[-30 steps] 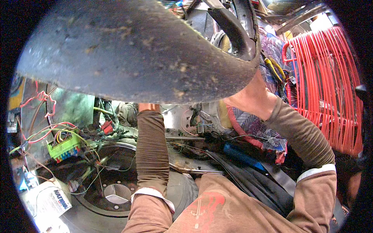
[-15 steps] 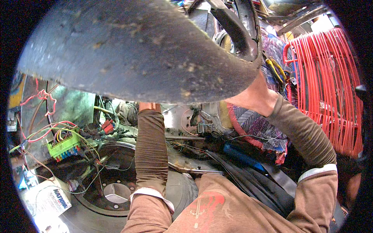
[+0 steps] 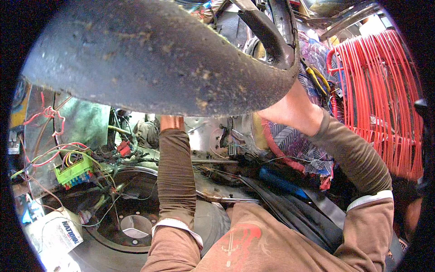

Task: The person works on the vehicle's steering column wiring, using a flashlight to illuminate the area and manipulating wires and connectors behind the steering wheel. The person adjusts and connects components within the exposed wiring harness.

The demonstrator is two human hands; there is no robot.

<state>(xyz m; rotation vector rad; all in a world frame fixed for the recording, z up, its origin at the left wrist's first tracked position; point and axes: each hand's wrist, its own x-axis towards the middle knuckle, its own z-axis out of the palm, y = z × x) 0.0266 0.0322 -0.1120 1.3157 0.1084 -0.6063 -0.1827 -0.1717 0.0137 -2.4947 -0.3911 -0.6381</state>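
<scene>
A large dark curved panel (image 3: 136, 63), scuffed and flecked with pale spots, fills the upper part of the view. My left hand (image 3: 172, 122) reaches up under its lower edge; only the wrist shows below it. My right hand (image 3: 294, 109) is at the panel's right end, its back and wrist in sight and its fingers hidden behind the panel. Whether either hand grips the panel cannot be made out. A black curved frame piece (image 3: 269, 36) adjoins the panel's right end.
At right stands a red corded chair (image 3: 376, 104); yellow-handled pliers (image 3: 319, 79) lie on patterned cloth (image 3: 285, 138) beside it. Lower left are a lime-green fuse box (image 3: 74, 170) with loose wires, a wheel (image 3: 118, 247) and a white container (image 3: 56, 233). Black cloth (image 3: 290, 211) lies by my body.
The panel, with the black frame piece at its right end, has shifted slightly up and left. My hands stay at its edge, and my arms have barely moved.
</scene>
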